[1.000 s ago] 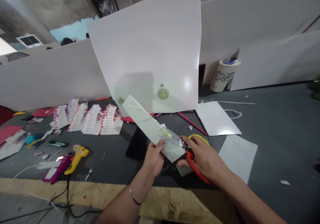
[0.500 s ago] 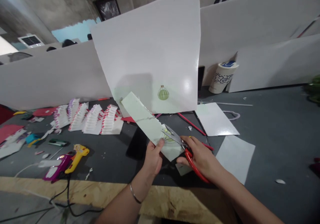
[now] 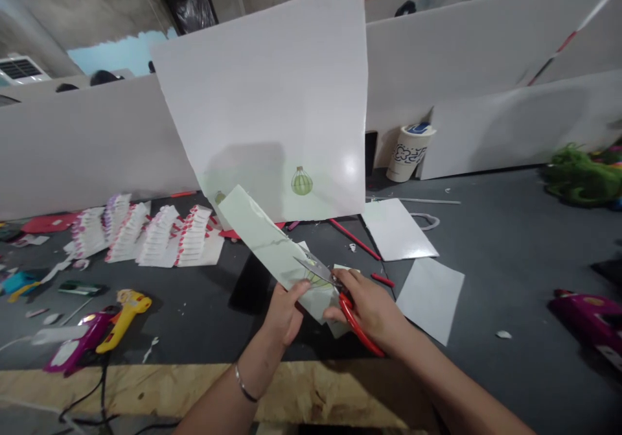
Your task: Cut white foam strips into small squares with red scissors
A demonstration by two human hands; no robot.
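My left hand (image 3: pixel 286 312) pinches the lower end of a large white paper sheet (image 3: pixel 272 104) that rises in front of me; a folded-over pale green strip (image 3: pixel 262 240) of it slants up to the left. A small green balloon picture (image 3: pixel 302 181) is printed on the sheet. My right hand (image 3: pixel 372 308) grips red-handled scissors (image 3: pixel 340 292), whose blades cut into the strip right beside my left thumb, at another printed green picture.
Dark grey table (image 3: pixel 510 253) with a wooden front edge. Rows of folded white-and-red paper pieces (image 3: pixel 146 234), glue guns (image 3: pixel 97 331) at the left and another (image 3: pixel 590 312) at the right, loose white sheets (image 3: pixel 398 227), a paper cup (image 3: pixel 408 153), green tinsel (image 3: pixel 578 179), white partition boards behind.
The view has swung to the right, bringing the green tinsel and the right glue gun into sight. The scissors have closed and worked a little further round the printed picture.
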